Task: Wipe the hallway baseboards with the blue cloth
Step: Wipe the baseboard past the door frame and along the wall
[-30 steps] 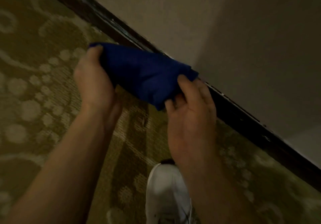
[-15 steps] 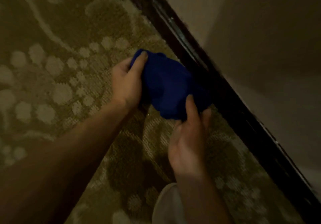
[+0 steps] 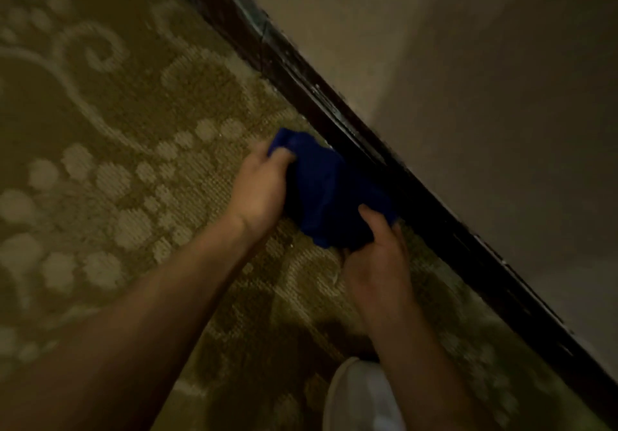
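Note:
The blue cloth (image 3: 329, 193) is bunched between both of my hands, low over the carpet and right beside the dark baseboard (image 3: 444, 226). My left hand (image 3: 259, 188) grips the cloth's far end with the fingers curled into it. My right hand (image 3: 376, 257) pinches the near end, thumb on top. The cloth's right edge meets the foot of the baseboard, which runs diagonally from upper left to lower right and shows pale scuffs along its top edge.
Olive carpet (image 3: 110, 150) with pale swirls and dots covers the floor on the left. A beige wall (image 3: 468, 79) rises above the baseboard. The toe of my white shoe (image 3: 363, 397) shows at the bottom edge, beneath my right forearm.
Both hands have lowered the cloth from in front of the wall down to the carpet at the baseboard's foot, and the cloth has been gathered tighter. The view has tilted downwards.

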Tool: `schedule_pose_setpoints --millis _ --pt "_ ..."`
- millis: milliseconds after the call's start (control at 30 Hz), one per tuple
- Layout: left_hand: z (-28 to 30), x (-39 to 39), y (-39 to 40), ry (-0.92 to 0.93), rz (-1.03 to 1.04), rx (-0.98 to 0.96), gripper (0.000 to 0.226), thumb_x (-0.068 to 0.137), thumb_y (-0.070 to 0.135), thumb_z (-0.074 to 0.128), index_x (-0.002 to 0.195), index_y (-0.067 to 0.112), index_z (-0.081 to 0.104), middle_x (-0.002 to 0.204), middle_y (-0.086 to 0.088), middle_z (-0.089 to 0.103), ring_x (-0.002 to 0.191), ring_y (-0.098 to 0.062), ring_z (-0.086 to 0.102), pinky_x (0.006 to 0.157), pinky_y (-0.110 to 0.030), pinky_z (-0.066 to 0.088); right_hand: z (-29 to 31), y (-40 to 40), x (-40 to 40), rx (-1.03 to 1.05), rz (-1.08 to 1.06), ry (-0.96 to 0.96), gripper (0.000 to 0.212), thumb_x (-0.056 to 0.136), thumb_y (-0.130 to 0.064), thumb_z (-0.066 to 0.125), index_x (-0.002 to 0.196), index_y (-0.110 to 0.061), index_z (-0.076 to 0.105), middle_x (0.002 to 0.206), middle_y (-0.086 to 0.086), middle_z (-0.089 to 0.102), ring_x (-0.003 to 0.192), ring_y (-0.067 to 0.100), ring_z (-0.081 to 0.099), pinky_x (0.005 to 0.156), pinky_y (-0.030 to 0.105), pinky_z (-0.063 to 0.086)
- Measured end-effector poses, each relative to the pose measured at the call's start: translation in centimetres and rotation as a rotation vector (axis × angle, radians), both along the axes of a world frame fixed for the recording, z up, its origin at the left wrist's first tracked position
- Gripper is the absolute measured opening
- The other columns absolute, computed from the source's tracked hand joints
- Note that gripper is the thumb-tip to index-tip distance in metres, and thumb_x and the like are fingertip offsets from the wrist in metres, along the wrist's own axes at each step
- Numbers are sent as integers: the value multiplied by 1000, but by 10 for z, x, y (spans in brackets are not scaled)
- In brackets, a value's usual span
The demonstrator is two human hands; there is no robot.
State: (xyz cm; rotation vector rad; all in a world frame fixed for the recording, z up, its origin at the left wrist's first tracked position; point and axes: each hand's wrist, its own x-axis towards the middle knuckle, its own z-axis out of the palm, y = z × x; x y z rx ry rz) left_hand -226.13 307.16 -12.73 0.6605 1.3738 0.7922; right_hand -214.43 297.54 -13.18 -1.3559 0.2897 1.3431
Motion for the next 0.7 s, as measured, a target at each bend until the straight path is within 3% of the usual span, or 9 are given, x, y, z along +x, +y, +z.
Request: schedule_pose_setpoints --millis 100,167,233,367,533,633,700 --pt "24 -14 -18 9 -126 -44 23 99 9 50 119 9 62 118 -10 68 107 -22 65 92 -33 52 18 -5 -5 -33 0 -13 43 89 -8 65 131 -18 60 129 12 66 115 31 64 99 45 51" --pt "44 -32 -27 25 -174 -98 27 100 14 52 124 7 61 118 -9 69 107 -22 67 86 -30 55 38 -8 -7 -77 9 -34 42 91 -5 63 132 -16 59 132 13 64 115 31 64 89 42 54" --pt "71 -48 -28 35 -166 -141 26 100 17 51 123 9 61 116 -5 68 101 -17 67 74 -24 55 61 -6 -7 -97 65 -75 40 91 -2 62 130 -12 59 128 14 65 110 29 66 78 36 55" --pt "107 -64 -7 135 -120 -115 18 102 23 50 114 13 60 115 -4 64 101 -20 62 83 -34 49 97 15 -18 -49 139 -109 36 88 0 64 122 -11 63 119 13 69 103 26 68 75 36 58" --pt "80 -50 54 302 -114 145 18 101 28 51 113 20 61 103 2 65 96 -17 63 82 -33 47 65 39 -41 42 128 -52 34 84 -9 72 116 -17 67 113 6 74 100 21 72 84 35 59" --pt "47 -29 78 297 -171 116 15 98 26 54 106 17 63 98 -2 67 91 -21 65 78 -34 51 40 35 -52 83 -6 24 39 83 -10 73 121 -16 66 114 6 74 103 23 71 95 40 55" --pt "35 -10 82 244 -148 15 32 96 27 57 123 10 59 111 -9 66 97 -26 65 79 -37 53 36 29 -46 97 -50 17 39 85 -10 73 122 -17 65 115 6 73 105 22 70 95 38 55"
